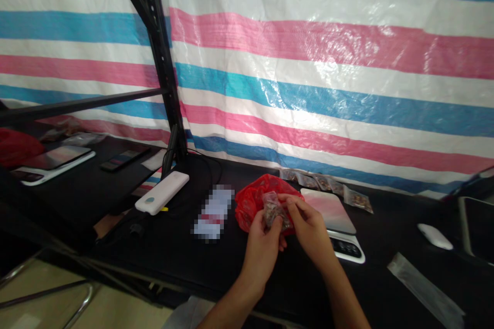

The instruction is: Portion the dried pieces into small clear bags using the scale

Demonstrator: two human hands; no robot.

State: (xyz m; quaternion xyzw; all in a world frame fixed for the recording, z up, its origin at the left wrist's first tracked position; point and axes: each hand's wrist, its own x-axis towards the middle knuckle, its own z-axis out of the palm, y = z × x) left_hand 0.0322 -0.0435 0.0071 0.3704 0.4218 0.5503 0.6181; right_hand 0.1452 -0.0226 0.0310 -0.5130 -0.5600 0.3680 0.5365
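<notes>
Both hands meet over a red plastic bag (247, 203) on the black table. Between them is a small clear bag (273, 211) with brownish bits inside and a reddish top edge. My left hand (262, 239) grips its lower part, thumb on the front. At the bag's upper edge, the fingers of my right hand (306, 218) are pinched together. Just to the right sits a digital scale (332, 211) with a white body and a shiny plate, partly hidden by my right hand. Behind it lie several filled small bags (357, 199) in a row.
Left of the red bag are a pixelated phone-like rectangle (214, 213) and a white power bank (162, 193) near cables. A white mouse (435, 236) and a flat clear plastic bag (426, 290) lie at right. A black metal post (160, 56) rises at left before striped sheeting (328, 46).
</notes>
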